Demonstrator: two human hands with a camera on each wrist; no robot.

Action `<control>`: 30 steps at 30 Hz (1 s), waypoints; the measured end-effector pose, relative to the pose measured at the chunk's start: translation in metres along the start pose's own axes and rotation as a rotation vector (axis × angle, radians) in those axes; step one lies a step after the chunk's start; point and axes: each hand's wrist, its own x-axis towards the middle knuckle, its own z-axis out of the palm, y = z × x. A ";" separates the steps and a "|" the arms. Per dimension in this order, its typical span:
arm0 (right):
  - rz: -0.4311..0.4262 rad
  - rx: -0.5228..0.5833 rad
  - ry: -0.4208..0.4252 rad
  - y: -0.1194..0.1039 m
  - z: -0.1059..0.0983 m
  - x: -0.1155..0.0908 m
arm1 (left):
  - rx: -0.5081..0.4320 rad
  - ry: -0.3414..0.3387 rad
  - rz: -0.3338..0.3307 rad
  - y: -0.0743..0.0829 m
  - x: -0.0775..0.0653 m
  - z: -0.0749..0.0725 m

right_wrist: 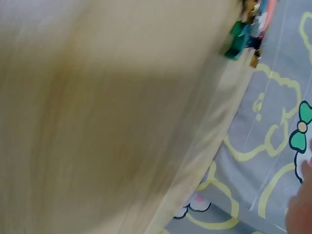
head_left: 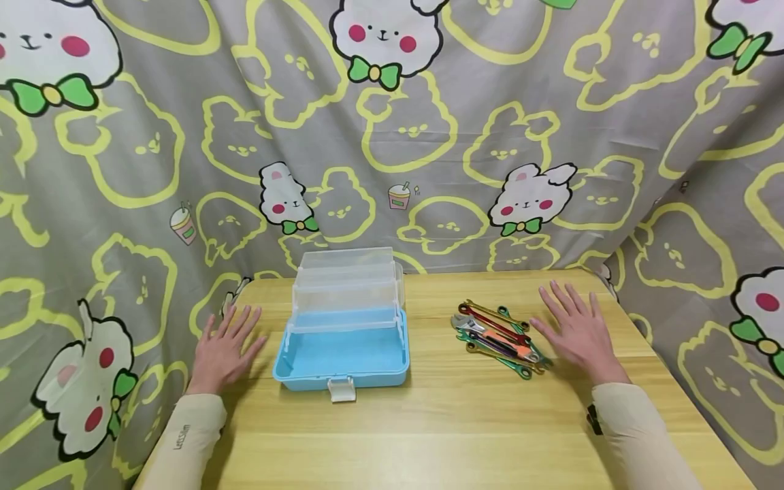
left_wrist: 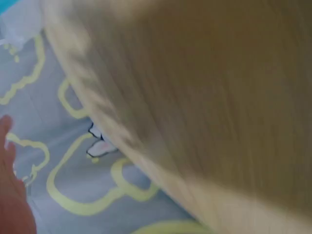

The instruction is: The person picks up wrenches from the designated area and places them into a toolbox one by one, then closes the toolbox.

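My left hand [head_left: 223, 350], fingers spread and straight, is over the table left of a blue toolbox [head_left: 346, 382] and apart from it. The box stands with its clear tiered trays [head_left: 344, 297] raised and a white latch [head_left: 341, 389] hanging at the front. Spread out too, my right hand [head_left: 578, 333] is beside a pile of colourful wrenches [head_left: 497, 337], holding nothing. An adjustable wrench [head_left: 467, 322] with a silver head lies among them. Part of the left hand [left_wrist: 12, 190] enters the left wrist view, and a blurred bit of the right hand [right_wrist: 300, 207] the right wrist view.
The light wooden table [head_left: 416, 435] carries the box and the wrenches. A grey curtain [head_left: 429, 136] with cartoon prints hangs behind it and along both sides.
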 end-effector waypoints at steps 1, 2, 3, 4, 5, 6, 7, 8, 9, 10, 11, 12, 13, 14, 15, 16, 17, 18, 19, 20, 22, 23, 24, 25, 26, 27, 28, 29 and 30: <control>0.022 0.047 -0.027 -0.002 -0.001 0.000 | -0.039 -0.021 -0.025 0.002 0.001 0.000; 0.047 0.097 -0.057 -0.004 -0.002 0.001 | -0.085 -0.043 -0.053 0.004 0.002 0.000; 0.070 0.149 -0.084 -0.006 -0.003 0.002 | -0.133 -0.066 -0.081 0.006 0.003 0.001; 0.094 0.202 -0.111 -0.008 -0.004 0.003 | -0.188 -0.089 -0.107 0.008 0.005 0.001; 0.115 0.261 -0.133 -0.010 -0.005 0.004 | -0.255 -0.109 -0.132 0.009 0.007 0.002; 0.133 0.317 -0.149 -0.012 -0.005 0.005 | -0.335 -0.127 -0.156 0.011 0.009 0.003; 0.153 0.381 -0.165 -0.013 -0.006 0.007 | -0.425 -0.151 -0.185 0.013 0.011 0.003; 0.166 0.445 -0.182 -0.015 -0.006 0.008 | -0.523 -0.169 -0.211 0.014 0.013 0.004; 0.177 0.507 -0.193 -0.016 -0.006 0.009 | -0.628 -0.191 -0.232 0.020 0.014 0.000; 0.189 0.566 -0.205 -0.017 -0.005 0.010 | -0.725 -0.208 -0.255 0.022 0.016 0.001; 0.199 0.625 -0.219 -0.018 -0.004 0.011 | -0.818 -0.225 -0.276 0.024 0.018 0.001; 0.211 0.680 -0.235 -0.019 -0.003 0.012 | -0.900 -0.241 -0.291 0.027 0.019 0.001; 0.231 0.730 -0.255 -0.021 -0.002 0.013 | -0.964 -0.255 -0.303 0.029 0.019 0.002; 0.245 0.764 -0.277 -0.022 0.000 0.013 | -1.017 -0.262 -0.307 0.031 0.020 0.003; 0.262 0.790 -0.296 -0.023 0.001 0.013 | -1.059 -0.268 -0.306 0.034 0.021 0.004; 0.278 0.811 -0.318 -0.025 0.002 0.013 | -1.087 -0.269 -0.305 0.033 0.021 0.010; 0.291 0.821 -0.336 -0.026 0.003 0.013 | -1.113 -0.273 -0.305 0.035 0.022 0.011; 0.303 0.823 -0.350 -0.028 0.004 0.012 | -1.127 -0.275 -0.304 0.038 0.022 0.011; 0.318 0.821 -0.364 -0.029 0.004 0.012 | -1.139 -0.277 -0.306 0.040 0.023 0.012; 0.327 0.813 -0.375 -0.030 0.005 0.011 | -1.146 -0.279 -0.308 0.043 0.024 0.012; 0.332 0.792 -0.390 -0.033 0.006 0.011 | -1.165 -0.282 -0.324 0.048 0.026 0.012; 0.324 0.768 -0.393 -0.035 0.007 0.011 | -1.170 -0.282 -0.333 0.051 0.028 0.012; 0.313 0.752 -0.393 -0.036 0.008 0.010 | -1.174 -0.285 -0.341 0.053 0.029 0.013; 0.301 0.731 -0.390 -0.037 0.009 0.010 | -1.181 -0.284 -0.352 0.055 0.031 0.013; 0.275 0.702 -0.385 -0.038 0.010 0.010 | -1.183 -0.286 -0.358 0.057 0.032 0.014; 0.247 0.680 -0.381 -0.038 0.011 0.009 | -1.190 -0.284 -0.372 0.059 0.033 0.015; 0.221 0.657 -0.376 -0.038 0.013 0.009 | -1.191 -0.285 -0.382 0.060 0.034 0.016; 0.197 0.634 -0.370 -0.039 0.014 0.009 | -1.191 -0.283 -0.390 0.062 0.035 0.017; 0.179 0.621 -0.364 -0.039 0.016 0.008 | -1.191 -0.282 -0.393 0.063 0.036 0.019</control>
